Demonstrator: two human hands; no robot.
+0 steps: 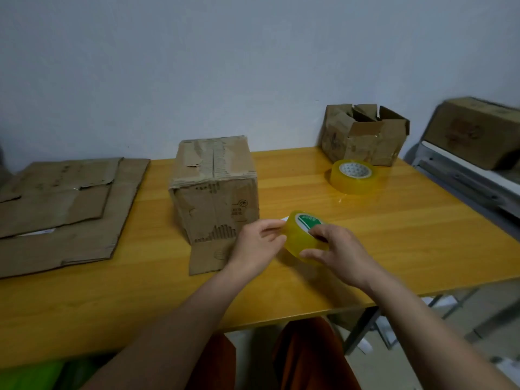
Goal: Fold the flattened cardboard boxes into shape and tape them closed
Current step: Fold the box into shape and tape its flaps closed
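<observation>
A worn cardboard box [213,187], folded into shape, stands on the yellow wooden table [140,299] with one flap lying flat toward me. Just right of it I hold a yellowish roll of tape [298,237] with a green and white core. My right hand [334,251] grips the roll, fingers in its core and thumb on the outside. My left hand [259,243] pinches the white tape end at the roll's upper left. Flattened cardboard boxes [62,209] lie stacked at the table's left.
A second, larger tape roll [354,177] lies at the back right of the table. Behind it stands an open cardboard box [363,136]. Another box [475,130] rests on a grey rack to the right. The table's right edge drops to the floor.
</observation>
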